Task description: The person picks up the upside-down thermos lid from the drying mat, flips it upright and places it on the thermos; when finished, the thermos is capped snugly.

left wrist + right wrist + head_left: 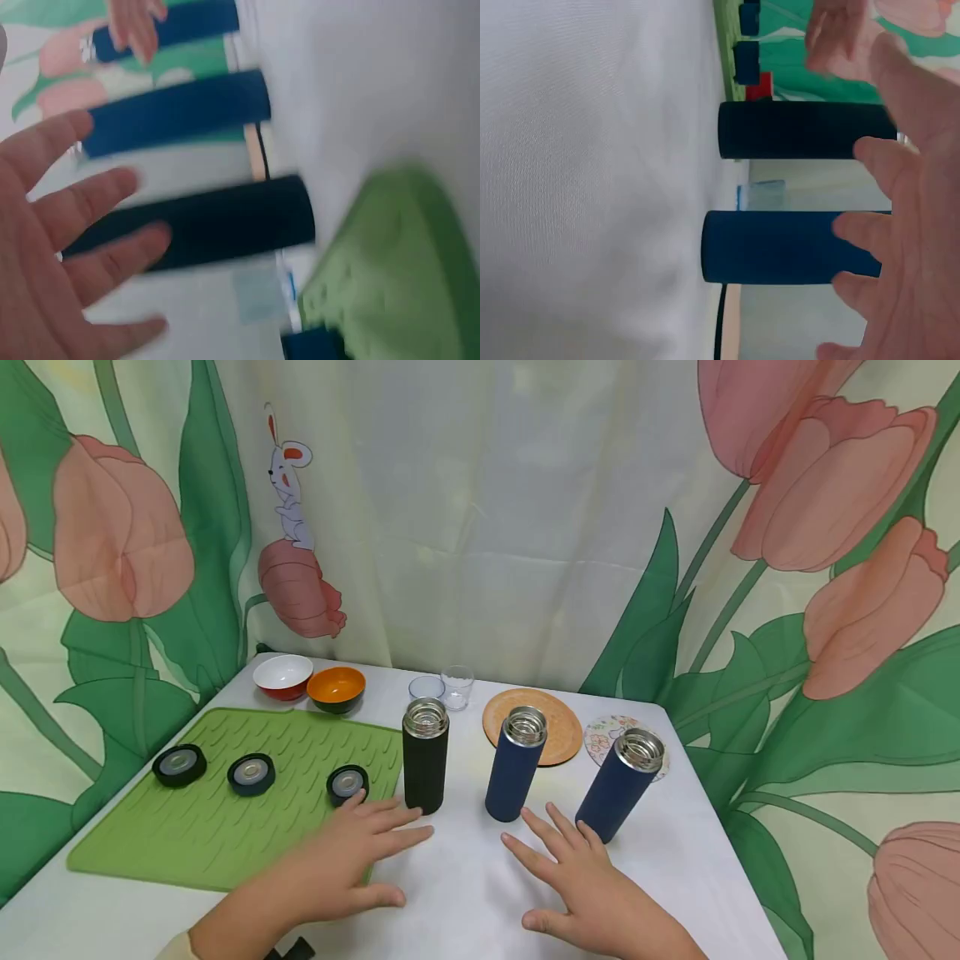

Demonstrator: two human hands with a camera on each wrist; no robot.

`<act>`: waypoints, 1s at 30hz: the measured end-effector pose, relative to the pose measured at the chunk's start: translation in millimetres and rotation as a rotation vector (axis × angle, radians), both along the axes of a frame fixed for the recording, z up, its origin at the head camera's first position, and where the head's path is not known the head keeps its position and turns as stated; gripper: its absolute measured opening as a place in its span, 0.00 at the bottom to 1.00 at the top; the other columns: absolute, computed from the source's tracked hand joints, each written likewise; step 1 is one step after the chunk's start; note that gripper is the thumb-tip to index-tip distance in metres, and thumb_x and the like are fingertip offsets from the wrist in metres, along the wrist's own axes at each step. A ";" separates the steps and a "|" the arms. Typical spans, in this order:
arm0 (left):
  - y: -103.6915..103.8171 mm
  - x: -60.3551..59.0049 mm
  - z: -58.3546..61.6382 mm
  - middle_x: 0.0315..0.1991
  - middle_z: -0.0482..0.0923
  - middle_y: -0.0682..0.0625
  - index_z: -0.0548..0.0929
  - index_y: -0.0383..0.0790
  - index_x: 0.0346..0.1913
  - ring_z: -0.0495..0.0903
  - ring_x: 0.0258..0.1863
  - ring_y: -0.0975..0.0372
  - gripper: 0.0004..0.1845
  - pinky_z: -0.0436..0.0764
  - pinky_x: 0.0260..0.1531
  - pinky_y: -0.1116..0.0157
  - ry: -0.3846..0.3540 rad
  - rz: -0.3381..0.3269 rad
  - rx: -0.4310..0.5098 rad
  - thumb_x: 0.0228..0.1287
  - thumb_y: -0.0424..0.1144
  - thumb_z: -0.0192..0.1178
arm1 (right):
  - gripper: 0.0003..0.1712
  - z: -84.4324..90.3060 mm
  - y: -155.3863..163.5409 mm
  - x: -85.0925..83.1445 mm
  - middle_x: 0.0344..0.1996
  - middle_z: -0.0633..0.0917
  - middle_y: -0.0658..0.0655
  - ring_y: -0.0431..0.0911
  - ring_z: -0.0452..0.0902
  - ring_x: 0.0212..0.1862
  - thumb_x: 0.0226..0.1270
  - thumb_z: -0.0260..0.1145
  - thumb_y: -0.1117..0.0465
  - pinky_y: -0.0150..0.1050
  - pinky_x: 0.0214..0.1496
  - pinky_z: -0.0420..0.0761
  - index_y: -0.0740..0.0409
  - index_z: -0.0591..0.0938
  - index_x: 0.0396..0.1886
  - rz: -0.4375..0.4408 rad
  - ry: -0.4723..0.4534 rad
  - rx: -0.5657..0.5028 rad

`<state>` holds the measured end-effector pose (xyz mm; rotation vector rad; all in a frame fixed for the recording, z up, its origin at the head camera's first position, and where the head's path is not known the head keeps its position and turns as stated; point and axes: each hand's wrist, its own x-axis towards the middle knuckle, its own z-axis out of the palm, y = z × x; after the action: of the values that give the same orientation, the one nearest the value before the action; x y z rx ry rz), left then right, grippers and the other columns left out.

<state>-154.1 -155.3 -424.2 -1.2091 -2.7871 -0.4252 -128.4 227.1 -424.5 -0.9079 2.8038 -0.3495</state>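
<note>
Resting flat near the desk's (465, 893) front edge, the 2 hands are released, fingers straight and spread, holding nothing. The left hand (341, 860) lies partly over the front right corner of the green mat (225, 827), its fingertips just short of the black flask (425, 756). The right hand (581, 881) lies on the white cloth, its fingers pointing at the gap between the 2 blue flasks.

3 flasks stand upright and uncapped in a row across the middle of the desk: the black flask at the mat's right edge, the middle blue flask (515, 764), and the right blue flask (622, 785) nearest the desk's right edge. Their 3 round lids lie on the mat: the left lid (180, 765) at the mat's left edge, the middle lid (251, 774), and the right lid (347, 784) just beside the left hand's fingertips.

Along the back edge sit 2 bowls, a white bowl (282, 676) and an orange bowl (336, 688), touching or nearly so; 2 clear glasses (457, 687) behind the black flask; and 2 round coasters, a wooden coaster (553, 724) and a floral coaster (606, 735), partly hidden by the blue flasks.
</note>
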 end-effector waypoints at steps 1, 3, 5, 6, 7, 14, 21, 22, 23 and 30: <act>-7.8 -2.0 0.7 0.68 0.82 0.56 0.80 0.60 0.72 0.80 0.69 0.50 0.34 0.71 0.68 0.32 0.064 0.016 0.011 0.70 0.72 0.58 | 0.47 0.5 0.1 0.2 0.87 0.57 0.55 0.66 0.47 0.86 0.72 0.66 0.31 0.79 0.74 0.58 0.23 0.56 0.85 0.002 0.004 0.009; -27.1 -7.7 3.7 0.58 0.89 0.57 0.86 0.55 0.65 0.86 0.58 0.56 0.28 0.78 0.65 0.41 0.187 0.102 0.019 0.72 0.65 0.63 | 0.46 2.1 0.3 0.5 0.85 0.62 0.54 0.64 0.53 0.85 0.73 0.67 0.35 0.75 0.74 0.63 0.24 0.58 0.85 0.005 0.014 0.030; -51.3 -16.5 8.0 0.51 0.91 0.54 0.90 0.50 0.59 0.89 0.53 0.55 0.22 0.82 0.60 0.44 0.273 0.230 0.034 0.71 0.58 0.68 | 0.43 3.8 1.1 1.4 0.82 0.68 0.54 0.61 0.61 0.82 0.74 0.68 0.38 0.70 0.74 0.68 0.28 0.63 0.84 0.020 0.037 0.052; -64.9 -22.3 10.8 0.51 0.92 0.51 0.90 0.48 0.58 0.89 0.53 0.52 0.22 0.83 0.57 0.44 0.291 0.308 0.034 0.70 0.56 0.69 | 0.41 4.6 1.3 2.1 0.80 0.71 0.53 0.59 0.65 0.81 0.74 0.69 0.40 0.68 0.74 0.70 0.30 0.65 0.83 0.023 0.042 0.058; -79.5 -28.4 14.6 0.53 0.91 0.46 0.89 0.46 0.59 0.89 0.53 0.47 0.22 0.83 0.56 0.42 0.278 0.393 0.029 0.70 0.55 0.69 | 0.39 5.2 1.1 2.7 0.78 0.74 0.52 0.58 0.68 0.79 0.75 0.69 0.41 0.66 0.74 0.72 0.32 0.68 0.82 0.025 0.039 0.063; -187.4 -69.1 18.5 0.64 0.75 0.22 0.73 0.30 0.71 0.74 0.56 0.23 0.43 0.75 0.46 0.26 0.123 0.873 0.064 0.74 0.66 0.60 | 0.34 3.5 0.9 7.9 0.70 0.82 0.47 0.51 0.77 0.72 0.75 0.69 0.41 0.58 0.71 0.79 0.33 0.74 0.77 0.005 -0.020 0.086; -246.0 -89.4 0.3 0.60 0.62 0.10 0.61 0.15 0.71 0.67 0.52 0.15 0.67 0.74 0.40 0.25 -0.210 1.028 -0.016 0.64 0.84 0.47 | 0.32 4.2 1.9 9.7 0.67 0.83 0.45 0.48 0.79 0.69 0.74 0.67 0.36 0.58 0.70 0.79 0.33 0.77 0.75 -0.008 -0.060 0.095; -249.5 -92.0 -2.3 0.59 0.62 0.09 0.61 0.13 0.70 0.68 0.52 0.16 0.68 0.75 0.41 0.26 -0.254 1.024 -0.033 0.64 0.85 0.46 | 0.32 4.3 2.2 10.0 0.67 0.83 0.45 0.48 0.79 0.69 0.74 0.67 0.35 0.58 0.70 0.79 0.33 0.77 0.75 -0.005 -0.053 0.096; -252.3 -94.4 -4.8 0.60 0.62 0.09 0.62 0.12 0.70 0.69 0.53 0.17 0.70 0.75 0.42 0.26 -0.298 1.016 -0.054 0.63 0.86 0.45 | 0.33 4.3 2.5 10.3 0.67 0.83 0.45 0.48 0.79 0.68 0.74 0.66 0.35 0.58 0.70 0.79 0.34 0.77 0.75 0.000 -0.045 0.097; -257.9 -102.9 -17.7 0.60 0.67 0.10 0.68 0.08 0.64 0.76 0.52 0.22 0.67 0.80 0.45 0.31 -0.447 0.952 -0.115 0.63 0.83 0.53 | 0.34 5.5 2.1 13.3 0.67 0.83 0.44 0.49 0.79 0.68 0.73 0.66 0.32 0.60 0.70 0.79 0.32 0.76 0.75 -0.021 -0.066 0.098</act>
<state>-257.1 -413.2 -441.9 0.3394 -3.3331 -0.4673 -115.1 229.3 -419.0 -0.8317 2.7450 -0.2386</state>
